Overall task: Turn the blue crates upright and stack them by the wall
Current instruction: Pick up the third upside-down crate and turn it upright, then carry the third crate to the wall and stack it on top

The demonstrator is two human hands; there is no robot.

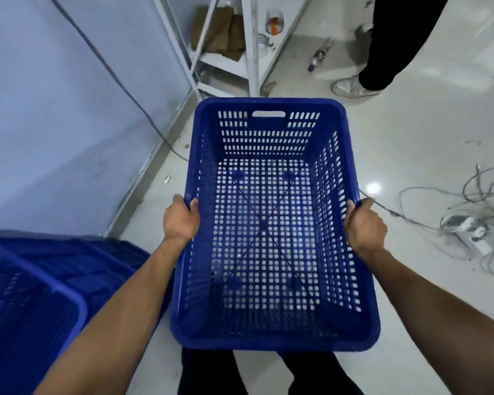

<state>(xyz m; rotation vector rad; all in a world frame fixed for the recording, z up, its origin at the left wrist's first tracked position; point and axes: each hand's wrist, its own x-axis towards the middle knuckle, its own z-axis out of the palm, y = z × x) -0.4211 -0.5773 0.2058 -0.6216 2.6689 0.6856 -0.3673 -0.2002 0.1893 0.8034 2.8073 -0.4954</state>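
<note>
Fingers (194, 203) of both hands clamp the upright crate's (271, 342) side rims.

A white metal rack (250, 44) holding brown cardboard (220, 32) stands by the wall; tangled cables (474, 201) lie right, a bystander's shoe (347, 86) beyond.

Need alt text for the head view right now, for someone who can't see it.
Both hands, left hand and right hand, grip the long rims of an upright, empty blue crate held above a white floor. More blue crates sit lower left by the wall; tangled cables lie right.
</note>
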